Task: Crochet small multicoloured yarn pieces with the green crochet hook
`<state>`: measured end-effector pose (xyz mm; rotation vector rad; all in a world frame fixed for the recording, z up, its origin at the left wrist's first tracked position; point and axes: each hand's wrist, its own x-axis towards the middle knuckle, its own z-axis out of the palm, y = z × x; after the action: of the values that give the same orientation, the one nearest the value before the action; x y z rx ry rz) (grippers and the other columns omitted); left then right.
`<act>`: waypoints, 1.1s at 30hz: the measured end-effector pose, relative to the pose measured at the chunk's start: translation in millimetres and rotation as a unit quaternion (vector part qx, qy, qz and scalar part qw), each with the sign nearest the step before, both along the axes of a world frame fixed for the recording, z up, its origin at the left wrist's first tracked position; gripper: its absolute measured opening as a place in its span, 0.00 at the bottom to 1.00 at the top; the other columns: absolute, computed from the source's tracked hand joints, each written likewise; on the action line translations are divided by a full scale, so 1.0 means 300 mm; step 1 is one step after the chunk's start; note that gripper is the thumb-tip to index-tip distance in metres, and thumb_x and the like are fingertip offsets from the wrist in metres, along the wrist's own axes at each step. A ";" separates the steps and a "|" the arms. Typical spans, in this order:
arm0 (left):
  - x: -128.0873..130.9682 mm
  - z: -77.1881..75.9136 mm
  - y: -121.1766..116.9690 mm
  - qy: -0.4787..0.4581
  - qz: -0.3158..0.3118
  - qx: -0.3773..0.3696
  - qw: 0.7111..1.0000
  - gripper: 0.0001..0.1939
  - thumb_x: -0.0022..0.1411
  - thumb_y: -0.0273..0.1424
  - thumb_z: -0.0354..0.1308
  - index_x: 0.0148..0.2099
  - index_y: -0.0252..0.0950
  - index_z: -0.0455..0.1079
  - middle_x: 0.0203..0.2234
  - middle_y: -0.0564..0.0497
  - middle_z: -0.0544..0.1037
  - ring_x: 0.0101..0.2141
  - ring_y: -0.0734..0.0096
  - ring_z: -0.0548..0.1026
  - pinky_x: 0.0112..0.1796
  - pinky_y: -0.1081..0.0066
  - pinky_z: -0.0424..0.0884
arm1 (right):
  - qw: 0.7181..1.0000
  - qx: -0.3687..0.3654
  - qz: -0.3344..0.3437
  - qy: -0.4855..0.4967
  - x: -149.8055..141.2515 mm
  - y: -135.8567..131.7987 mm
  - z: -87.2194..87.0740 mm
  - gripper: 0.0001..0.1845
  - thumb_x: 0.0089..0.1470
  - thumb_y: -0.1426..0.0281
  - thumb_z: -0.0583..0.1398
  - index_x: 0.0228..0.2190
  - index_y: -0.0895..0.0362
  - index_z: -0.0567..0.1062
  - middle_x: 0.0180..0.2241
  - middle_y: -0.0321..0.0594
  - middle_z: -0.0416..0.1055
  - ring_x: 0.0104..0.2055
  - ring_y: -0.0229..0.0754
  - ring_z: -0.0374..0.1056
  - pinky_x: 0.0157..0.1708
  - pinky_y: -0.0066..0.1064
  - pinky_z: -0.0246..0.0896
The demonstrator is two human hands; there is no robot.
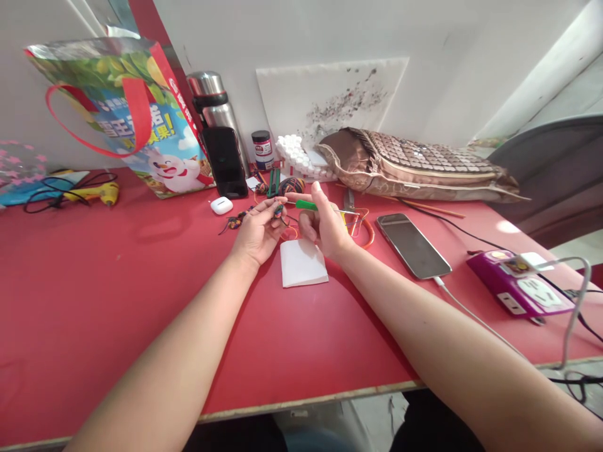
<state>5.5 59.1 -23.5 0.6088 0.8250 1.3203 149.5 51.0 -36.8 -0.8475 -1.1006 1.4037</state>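
Above the middle of the red table, my left hand (pixel 259 235) pinches a small dark, multicoloured knotted cord piece (pixel 279 211). Close on its right, my right hand (pixel 327 226) is closed around a thin green-handled tool (pixel 306 205), its thumb raised. A slim metal shaft runs rightward from the handle; the tool's tip is too small to make out. Thin orange strands hang near the fingers of both hands. More multicoloured cord (pixel 234 222) lies just beyond my left hand. Below my hands rests a folded white paper square (pixel 304 263).
Behind are a ball of multicoloured yarn (pixel 292 185), a jar (pixel 262 150), an upright black phone (pixel 225 162) and a white earbud case (pixel 221 205). A charging phone (pixel 413 245) and purple power strip (pixel 521 285) sit right. A glue gun (pixel 97 193) and bag (pixel 136 119) stand left.
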 end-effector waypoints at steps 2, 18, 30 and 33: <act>-0.001 -0.004 0.001 -0.001 0.001 0.001 1.000 0.11 0.67 0.18 0.63 0.32 0.31 0.83 0.22 0.51 0.77 0.18 0.87 0.63 0.22 0.84 0.60 | 1.000 -0.002 -0.004 0.013 -0.002 0.005 -0.006 0.45 0.60 0.31 0.58 0.46 0.60 0.85 0.11 0.27 0.58 0.14 0.33 0.45 0.19 0.33 0.37; 0.009 -0.022 -0.003 0.007 0.011 0.047 0.999 0.10 0.57 0.16 0.72 0.37 0.34 0.86 0.31 0.52 0.85 0.23 0.84 0.71 0.25 0.80 0.66 | 0.981 -0.036 0.013 0.190 0.000 0.021 -0.011 0.08 0.61 0.65 0.70 0.36 0.57 0.87 0.23 0.33 0.74 0.23 0.32 0.61 0.25 0.26 0.61; 0.008 -0.018 -0.005 0.029 0.043 0.081 0.995 0.16 0.53 0.12 0.69 0.39 0.36 0.86 0.32 0.52 0.86 0.31 0.77 0.81 0.37 0.75 0.76 | 0.984 -0.026 0.025 0.176 -0.002 0.010 -0.007 0.07 0.62 0.67 0.69 0.36 0.56 0.87 0.23 0.33 0.76 0.23 0.32 0.62 0.26 0.26 0.63; 0.008 -0.021 -0.005 0.039 0.043 0.077 0.995 0.12 0.54 0.16 0.72 0.39 0.36 0.86 0.31 0.51 0.86 0.31 0.75 0.81 0.34 0.75 0.76 | 0.985 -0.031 0.018 0.171 -0.004 0.010 -0.008 0.07 0.61 0.66 0.70 0.36 0.56 0.87 0.23 0.33 0.75 0.23 0.32 0.62 0.25 0.27 0.62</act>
<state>7.9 57.6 -29.8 0.7569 0.8261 1.4557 148.1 53.9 -39.1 -0.6029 -0.8160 1.5517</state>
